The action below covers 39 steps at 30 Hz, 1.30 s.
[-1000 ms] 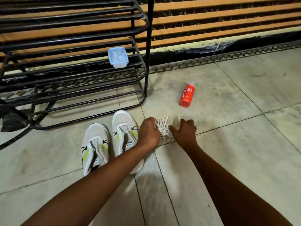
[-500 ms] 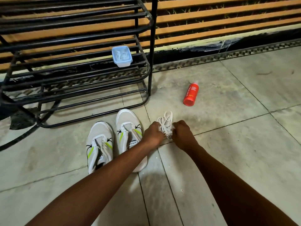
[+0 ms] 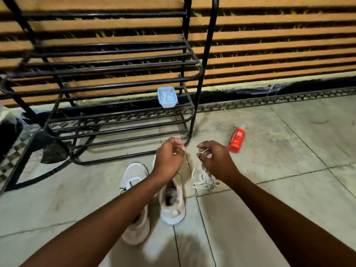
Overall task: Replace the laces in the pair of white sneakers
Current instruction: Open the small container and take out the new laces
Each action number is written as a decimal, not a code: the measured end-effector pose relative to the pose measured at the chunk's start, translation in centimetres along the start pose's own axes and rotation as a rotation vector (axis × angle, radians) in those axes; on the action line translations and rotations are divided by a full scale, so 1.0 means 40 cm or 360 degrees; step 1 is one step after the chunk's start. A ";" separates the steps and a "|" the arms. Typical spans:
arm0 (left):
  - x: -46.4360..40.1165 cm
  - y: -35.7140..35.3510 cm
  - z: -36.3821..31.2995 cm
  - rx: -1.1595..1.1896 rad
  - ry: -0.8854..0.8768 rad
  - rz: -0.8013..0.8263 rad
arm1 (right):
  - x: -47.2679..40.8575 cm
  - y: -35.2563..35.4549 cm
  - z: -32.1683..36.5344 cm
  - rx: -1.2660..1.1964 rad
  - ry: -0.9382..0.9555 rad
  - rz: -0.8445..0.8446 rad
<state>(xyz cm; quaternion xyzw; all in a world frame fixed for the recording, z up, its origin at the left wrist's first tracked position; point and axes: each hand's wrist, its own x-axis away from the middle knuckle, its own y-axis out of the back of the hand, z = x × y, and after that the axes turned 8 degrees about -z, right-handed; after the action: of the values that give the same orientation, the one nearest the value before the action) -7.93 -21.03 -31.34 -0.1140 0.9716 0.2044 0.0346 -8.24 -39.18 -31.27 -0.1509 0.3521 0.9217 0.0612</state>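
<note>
Two white sneakers stand side by side on the tiled floor, the left sneaker (image 3: 134, 191) and the right sneaker (image 3: 173, 205), both partly covered by my left forearm. A loose bundle of white laces (image 3: 202, 179) lies on the floor just right of them. My left hand (image 3: 169, 158) is raised above the right sneaker's toe, fingers pinched on a thin lace end. My right hand (image 3: 215, 160) hovers over the bundle, fingers closed on a white lace strand that trails down toward it.
A black metal shoe rack (image 3: 119, 112) stands at the back left, holding a small pale blue lidded box (image 3: 167, 97). A red bottle (image 3: 237, 140) lies on the floor to the right of my hands. A slatted wooden wall runs behind.
Both hands have lifted off the floor and moved apart, drawing a lace out of the bundle, which now lies on the floor below my right hand. The view has tilted upward.
</note>
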 end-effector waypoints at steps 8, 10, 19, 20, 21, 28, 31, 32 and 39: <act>-0.232 0.114 -0.070 -0.0343 -0.0378 -0.0238 | -0.239 -0.024 0.160 0.0061 0.0240 -0.0006; -0.299 0.125 -0.074 -0.0469 -0.0436 -0.0272 | -0.300 -0.044 0.172 0.0129 0.0273 -0.0017; -0.417 0.121 -0.053 -0.0302 0.0091 0.0181 | -0.444 -0.168 0.201 0.0151 -0.0213 0.0108; -0.415 0.116 -0.048 -0.0285 0.0105 0.0155 | -0.441 -0.174 0.200 0.0084 -0.0266 0.0060; -0.402 0.116 -0.048 -0.0305 0.0096 0.0114 | -0.432 -0.177 0.201 -0.0001 -0.0307 0.0015; -0.240 0.170 -0.027 -0.0121 -0.0162 -0.0107 | -0.313 -0.158 0.208 -0.0621 -0.0360 -0.0178; -0.141 0.216 -0.011 -0.0050 -0.0232 -0.0191 | -0.249 -0.164 0.233 -0.0780 -0.0471 -0.0156; -0.112 0.230 -0.007 -0.0016 -0.0261 -0.0206 | -0.230 -0.165 0.246 -0.0847 -0.0517 -0.0141; 0.015 0.327 0.027 0.0495 -0.0035 -0.0422 | -0.080 -0.165 0.349 -0.1360 -0.0847 0.0113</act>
<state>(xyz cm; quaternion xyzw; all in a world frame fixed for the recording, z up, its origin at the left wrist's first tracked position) -11.56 -9.07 -27.29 -0.2320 0.9675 0.0468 0.0889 -7.04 -24.95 -24.53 0.0899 -0.0795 0.9915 0.0501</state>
